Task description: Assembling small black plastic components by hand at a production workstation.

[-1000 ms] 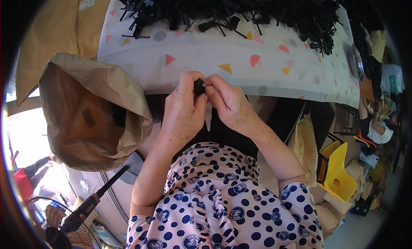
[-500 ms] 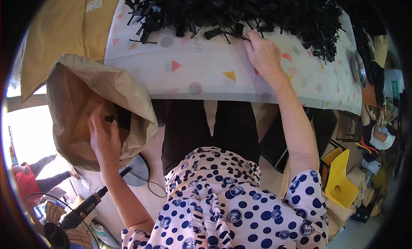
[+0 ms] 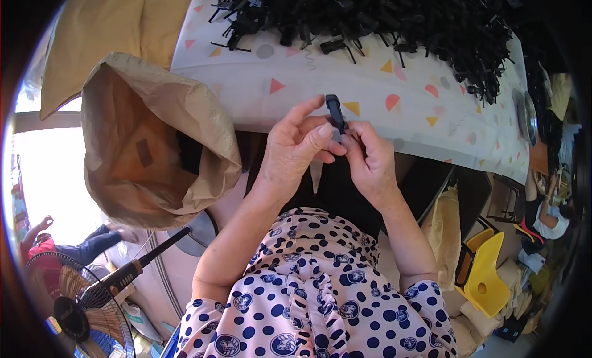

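Note:
Both hands meet in front of my body, just over the near edge of the table. Between them stands a small black plastic part (image 3: 333, 107), roughly upright, with a thicker upper end. My left hand (image 3: 293, 142) is closed on it with the thumb and fingers, its index finger raised beside it. My right hand (image 3: 372, 159) pinches the lower end, where the fingers partly hide the part. Beyond my hands, a big heap of similar black plastic parts (image 3: 370, 19) covers the far side of the table.
A wide-mouthed brown paper sack (image 3: 206, 127) stands open at the left. The table has a patterned white cloth (image 3: 240, 86). A metal bowl (image 3: 530, 117) sits at its right edge. There are a fan (image 3: 74, 315), a yellow chair (image 3: 487, 278) and people at both sides.
My left hand has come out of the paper sack and moved right. My right hand has drawn back from the heap toward me. Both now hold one black part.

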Motion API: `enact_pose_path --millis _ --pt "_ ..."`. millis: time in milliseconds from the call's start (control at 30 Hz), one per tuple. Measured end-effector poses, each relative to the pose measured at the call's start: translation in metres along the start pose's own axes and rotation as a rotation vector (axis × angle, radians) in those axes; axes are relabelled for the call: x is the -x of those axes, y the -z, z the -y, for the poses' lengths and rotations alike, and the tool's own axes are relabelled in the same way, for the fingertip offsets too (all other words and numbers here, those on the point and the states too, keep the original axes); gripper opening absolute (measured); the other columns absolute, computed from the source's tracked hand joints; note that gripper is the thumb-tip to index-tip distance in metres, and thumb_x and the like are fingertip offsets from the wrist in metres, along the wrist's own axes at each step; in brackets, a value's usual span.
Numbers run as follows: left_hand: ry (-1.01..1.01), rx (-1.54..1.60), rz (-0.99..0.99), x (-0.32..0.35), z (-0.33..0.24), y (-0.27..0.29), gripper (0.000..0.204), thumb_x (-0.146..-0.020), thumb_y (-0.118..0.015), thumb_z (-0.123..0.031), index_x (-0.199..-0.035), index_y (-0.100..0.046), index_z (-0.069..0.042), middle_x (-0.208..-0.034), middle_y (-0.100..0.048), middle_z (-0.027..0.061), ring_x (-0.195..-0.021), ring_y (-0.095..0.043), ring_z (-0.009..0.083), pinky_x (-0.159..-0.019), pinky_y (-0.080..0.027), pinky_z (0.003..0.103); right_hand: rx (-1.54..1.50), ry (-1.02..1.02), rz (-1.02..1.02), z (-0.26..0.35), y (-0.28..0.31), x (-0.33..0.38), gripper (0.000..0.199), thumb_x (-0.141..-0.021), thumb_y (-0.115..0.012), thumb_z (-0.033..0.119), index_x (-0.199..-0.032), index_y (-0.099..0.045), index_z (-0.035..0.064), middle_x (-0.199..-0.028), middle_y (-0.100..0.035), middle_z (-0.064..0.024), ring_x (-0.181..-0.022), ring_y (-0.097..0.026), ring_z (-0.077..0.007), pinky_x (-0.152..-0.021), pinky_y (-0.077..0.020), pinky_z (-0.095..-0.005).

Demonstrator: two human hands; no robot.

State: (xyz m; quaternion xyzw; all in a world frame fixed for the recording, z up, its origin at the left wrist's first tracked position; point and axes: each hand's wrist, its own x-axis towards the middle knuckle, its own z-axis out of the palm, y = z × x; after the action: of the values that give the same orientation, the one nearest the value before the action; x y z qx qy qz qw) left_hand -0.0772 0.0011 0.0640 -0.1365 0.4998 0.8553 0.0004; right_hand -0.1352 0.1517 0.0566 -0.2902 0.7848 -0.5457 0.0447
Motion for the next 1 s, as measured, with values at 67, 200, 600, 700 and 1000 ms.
enact_pose_path --millis 67,200,600,700,1000 --pt "0.028 0.073 -0.001 0.004 0.003 0.004 0.058 -0.089 -0.064 -0.019 -0.139 -0.037 -0.002 -0.121 -0.058 0.0172 -0.087 -0.066 0.0186 -0.069 -0.053 0.022 -0.031 -0.008 0.021 -0.01 -0.007 0.011 0.016 -0.087 -0.057 -0.001 -0.103 -0.057 0.0012 -0.071 -0.057 -0.0074 -0.063 -0.055 -0.0146 -0.059 -0.0455 -0.0256" --pt "-0.035 0.047 0.047 0.016 0.007 0.011 0.056 -0.088 -0.065 -0.014 -0.138 -0.04 -0.004 -0.117 -0.06 0.0159 -0.086 -0.067 0.0179 -0.068 -0.053 0.021 -0.084 -0.036 0.087 -0.004 -0.012 0.018 0.023 -0.086 -0.057 -0.002 -0.109 -0.058 0.0028 -0.073 -0.06 -0.0116 -0.062 -0.062 -0.0212 -0.058 -0.0477 -0.0279" --pt "0.046 0.135 -0.085 0.021 0.014 0.009 0.036 -0.086 -0.067 -0.008 -0.12 -0.055 -0.007 -0.104 -0.065 0.0098 -0.072 -0.064 0.012 -0.059 -0.05 0.019 -0.072 0.021 0.136 -0.011 -0.018 0.034 0.016 -0.094 -0.051 0.005 -0.108 -0.055 0.0001 -0.07 -0.056 -0.0052 -0.063 -0.055 -0.0119 -0.061 -0.0458 -0.0236" --pt "0.026 0.033 -0.123 0.021 0.011 0.009 0.035 -0.086 -0.066 -0.007 -0.118 -0.055 -0.007 -0.099 -0.065 0.0075 -0.071 -0.063 0.0107 -0.059 -0.048 0.018 -0.16 -0.176 0.128 -0.006 -0.008 0.034 0.02 -0.094 -0.049 0.007 -0.112 -0.054 -0.0002 -0.07 -0.056 -0.0065 -0.061 -0.054 -0.0115 -0.057 -0.0446 -0.0242" --pt "-0.075 -0.187 -0.124 0.019 0.018 0.002 0.036 -0.085 -0.061 0.006 -0.119 -0.056 -0.005 -0.093 -0.059 0.0012 -0.074 -0.055 0.0046 -0.067 -0.048 0.019 -0.533 -0.438 0.239 0.01 -0.01 0.013 0.043 -0.1 -0.044 0.03 -0.13 -0.044 -0.0009 -0.072 -0.048 0.004 -0.055 -0.039 -0.0022 -0.048 -0.031 -0.0164"
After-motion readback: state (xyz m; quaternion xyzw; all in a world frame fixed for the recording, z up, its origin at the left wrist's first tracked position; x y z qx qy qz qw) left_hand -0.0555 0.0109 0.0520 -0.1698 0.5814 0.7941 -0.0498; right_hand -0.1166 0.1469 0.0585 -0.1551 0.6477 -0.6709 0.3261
